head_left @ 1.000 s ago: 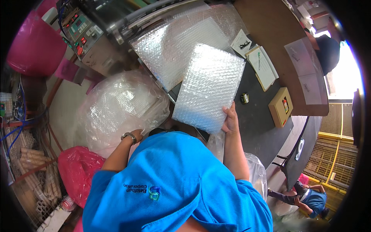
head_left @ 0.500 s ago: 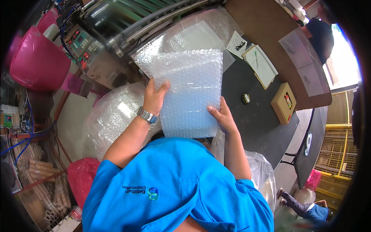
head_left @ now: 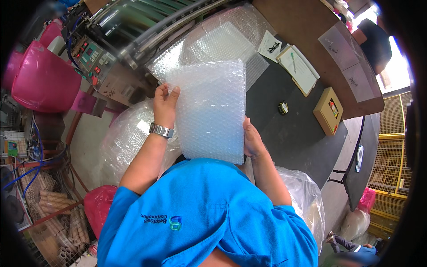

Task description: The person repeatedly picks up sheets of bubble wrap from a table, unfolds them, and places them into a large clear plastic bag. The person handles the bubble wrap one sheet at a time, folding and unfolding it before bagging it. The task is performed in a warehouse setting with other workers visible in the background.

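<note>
A stack of clear bubble wrap bags point(head_left: 212, 113), or one folded bag, stands in front of my chest, its lower end close to my shirt. Along its left edge, my left hand point(head_left: 165, 106) has the thumb up against the rim and the fingers curled. My right hand point(head_left: 254, 139) is at the lower right edge, thumb along the rim, its other fingers partly hidden. Behind, more bubble wrap sheets point(head_left: 195, 49) lie on the dark table point(head_left: 289, 138).
On the table are a clipboard with papers point(head_left: 297, 69), a tape measure point(head_left: 283, 107) and a cardboard box point(head_left: 328, 111). A roller machine point(head_left: 147, 22) with a control panel point(head_left: 91, 58) stands at the far left. Clear plastic point(head_left: 129, 138) bulges beside my left arm.
Both hands have slid from the bag faces out to the side edges. My left hand has shifted left, and the bubble wrap has moved slightly left and straightened.
</note>
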`<state>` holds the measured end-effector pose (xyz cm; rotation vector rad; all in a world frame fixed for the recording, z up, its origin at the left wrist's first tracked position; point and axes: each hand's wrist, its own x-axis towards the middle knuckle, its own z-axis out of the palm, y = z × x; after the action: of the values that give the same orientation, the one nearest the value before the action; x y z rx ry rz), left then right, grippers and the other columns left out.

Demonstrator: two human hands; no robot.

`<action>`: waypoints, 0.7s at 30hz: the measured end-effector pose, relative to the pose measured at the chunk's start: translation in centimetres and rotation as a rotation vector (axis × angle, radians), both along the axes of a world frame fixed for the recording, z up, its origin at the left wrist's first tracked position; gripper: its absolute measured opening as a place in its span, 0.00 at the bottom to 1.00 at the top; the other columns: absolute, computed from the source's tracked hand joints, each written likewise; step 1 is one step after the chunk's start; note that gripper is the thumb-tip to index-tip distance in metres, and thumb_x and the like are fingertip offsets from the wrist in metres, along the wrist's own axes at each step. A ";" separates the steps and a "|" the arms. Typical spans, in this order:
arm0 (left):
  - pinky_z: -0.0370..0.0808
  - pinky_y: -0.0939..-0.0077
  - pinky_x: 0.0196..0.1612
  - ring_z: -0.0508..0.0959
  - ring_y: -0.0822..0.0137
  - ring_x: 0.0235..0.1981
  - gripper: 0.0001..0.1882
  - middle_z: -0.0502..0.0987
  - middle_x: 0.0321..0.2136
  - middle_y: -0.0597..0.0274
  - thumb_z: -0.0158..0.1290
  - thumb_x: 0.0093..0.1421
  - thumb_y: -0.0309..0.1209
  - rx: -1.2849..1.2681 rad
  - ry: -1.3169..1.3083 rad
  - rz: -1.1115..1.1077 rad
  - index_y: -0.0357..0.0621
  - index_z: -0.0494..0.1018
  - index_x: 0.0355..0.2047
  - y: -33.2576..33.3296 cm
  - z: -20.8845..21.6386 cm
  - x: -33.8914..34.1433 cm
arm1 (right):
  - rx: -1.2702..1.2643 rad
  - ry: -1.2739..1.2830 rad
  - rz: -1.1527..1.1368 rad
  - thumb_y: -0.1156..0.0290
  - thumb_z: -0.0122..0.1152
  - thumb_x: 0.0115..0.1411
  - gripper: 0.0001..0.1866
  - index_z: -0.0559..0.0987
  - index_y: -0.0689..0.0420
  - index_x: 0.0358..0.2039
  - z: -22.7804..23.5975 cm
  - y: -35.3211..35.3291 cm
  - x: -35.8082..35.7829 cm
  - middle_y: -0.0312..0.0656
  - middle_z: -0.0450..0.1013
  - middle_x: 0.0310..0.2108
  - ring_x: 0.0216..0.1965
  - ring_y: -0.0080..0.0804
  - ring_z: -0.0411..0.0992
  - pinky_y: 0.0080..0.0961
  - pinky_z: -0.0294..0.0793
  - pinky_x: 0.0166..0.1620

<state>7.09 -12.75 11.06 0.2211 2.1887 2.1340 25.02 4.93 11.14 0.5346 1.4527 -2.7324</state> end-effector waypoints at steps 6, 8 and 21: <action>0.67 0.82 0.28 0.68 0.76 0.25 0.21 0.69 0.24 0.67 0.58 0.48 0.37 -0.277 0.131 0.047 0.40 0.69 0.39 -0.9 0.3 0.0 | 0.039 0.025 0.043 0.39 0.46 0.50 0.42 0.55 0.58 0.55 0.3 -0.3 -0.8 0.47 0.55 0.53 0.54 0.39 0.54 0.36 0.54 0.54; 0.67 0.83 0.28 0.68 0.77 0.24 0.20 0.69 0.23 0.68 0.58 0.47 0.35 -0.283 0.093 0.034 0.40 0.70 0.39 -1.2 -0.3 -0.1 | 0.048 0.018 0.051 0.39 0.46 0.50 0.42 0.55 0.58 0.55 0.4 -0.6 -0.9 0.47 0.55 0.53 0.54 0.39 0.54 0.37 0.54 0.54; 0.69 0.70 0.40 0.71 0.67 0.38 0.10 0.72 0.34 0.63 0.52 0.53 0.33 0.556 -0.490 -0.267 0.45 0.68 0.34 -2.1 -1.4 0.6 | -0.093 -0.040 -0.069 0.48 0.50 0.52 0.37 0.55 0.61 0.54 -1.4 -0.1 -0.7 0.48 0.60 0.49 0.49 0.38 0.61 0.34 0.61 0.50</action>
<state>7.68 -14.81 9.67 0.0105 1.2135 2.2776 24.35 4.84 9.74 0.6438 1.3154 -2.8070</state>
